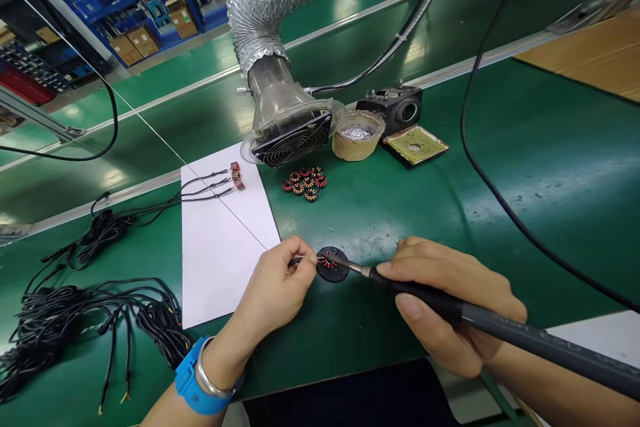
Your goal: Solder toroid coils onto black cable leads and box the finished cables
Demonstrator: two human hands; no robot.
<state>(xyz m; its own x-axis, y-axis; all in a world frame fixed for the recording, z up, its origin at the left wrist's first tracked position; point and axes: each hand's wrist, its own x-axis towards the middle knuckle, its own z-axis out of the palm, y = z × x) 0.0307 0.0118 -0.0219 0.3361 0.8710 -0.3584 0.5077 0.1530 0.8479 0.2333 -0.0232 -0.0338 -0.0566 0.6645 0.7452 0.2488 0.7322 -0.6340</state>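
My right hand (445,300) grips a soldering iron (480,320) like a pen. The iron's tip touches or nearly touches a small wound coil (329,260) with red and black windings, sitting in a round black holder (334,275). My left hand (280,280) pinches a black cable (296,260) between thumb and forefinger, its end held at the coil's left edge. Fingers hide most of that cable. A blue strap (193,380) and a metal bangle (204,368) circle my left wrist. Whether any solder wire is there, I cannot make out.
Several loose coils (305,183) lie beneath a fume extractor (293,127). Behind them stand a solder pot (357,140), a sponge tray (416,145) and an iron stand (393,107). White paper (215,267) bears cables with coils; black cable bundles (55,320) lie left. A cord (500,200) hangs right.
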